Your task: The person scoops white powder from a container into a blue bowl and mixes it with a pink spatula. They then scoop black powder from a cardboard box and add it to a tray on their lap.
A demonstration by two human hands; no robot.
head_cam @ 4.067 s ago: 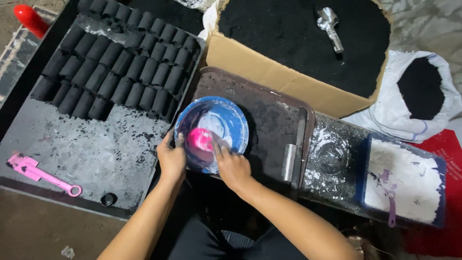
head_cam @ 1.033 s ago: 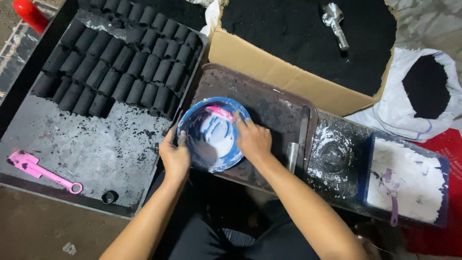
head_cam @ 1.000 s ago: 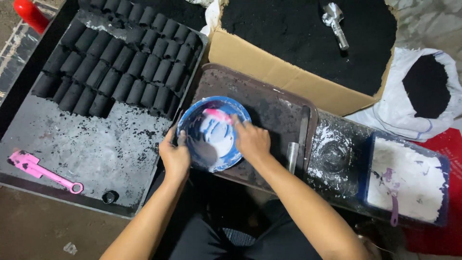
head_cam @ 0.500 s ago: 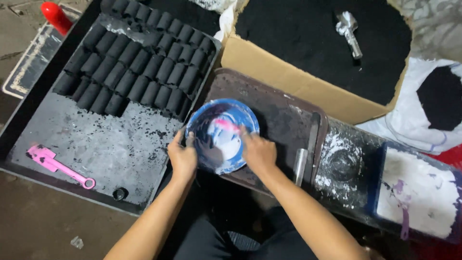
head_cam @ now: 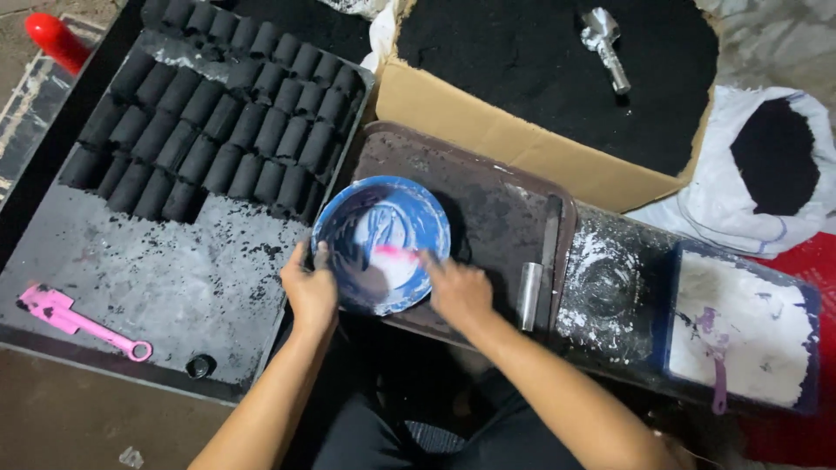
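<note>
A round blue plastic bowl (head_cam: pixel 381 245) smeared with white paste sits on a dark brown tray (head_cam: pixel 488 209). The left hand (head_cam: pixel 311 292) clasps its rim; the right hand (head_cam: pixel 457 292) wipes inside with a blurred pink object (head_cam: pixel 396 255), grip unclear. The bowl could tip, smearing paste onto nearby black cylindrical briquettes (head_cam: pixel 218 130).
</note>
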